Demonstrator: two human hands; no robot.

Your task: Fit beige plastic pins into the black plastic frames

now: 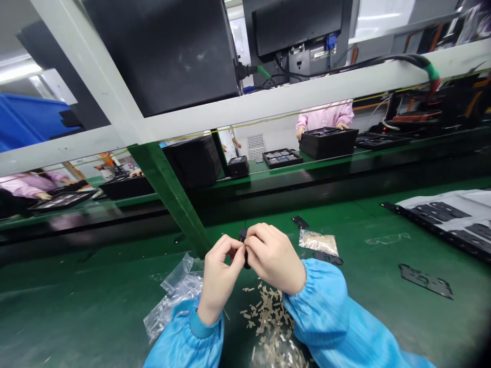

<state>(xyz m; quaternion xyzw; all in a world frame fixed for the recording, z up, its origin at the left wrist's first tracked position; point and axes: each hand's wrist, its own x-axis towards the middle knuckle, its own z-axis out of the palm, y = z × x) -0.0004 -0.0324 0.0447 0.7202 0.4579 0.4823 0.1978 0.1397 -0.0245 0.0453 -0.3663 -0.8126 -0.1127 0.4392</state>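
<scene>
My left hand point(221, 273) and my right hand point(271, 255) meet fingertip to fingertip over the green bench. Between them is a small flat black part point(243, 235), mostly covered by the fingers. The right fingers are closed on it; the left thumb and forefinger pinch at its edge, and whether they hold some tiny piece is hidden. Below my wrists lies a loose heap of small tan pieces point(270, 306), spilling from clear plastic. A sealed clear bag of similar tan pieces point(318, 242) rests right of my right hand, partly over a black plate point(328, 258).
Crumpled clear bags point(180, 286) lie at left. At right are a black cut-out plate point(425, 281) and a tray point(452, 214) holding black plates on a white sheet. A green post point(172, 199) and white beam point(245, 112) stand ahead. Co-workers in pink sleeves work beyond, beside a black tray stack point(328, 143).
</scene>
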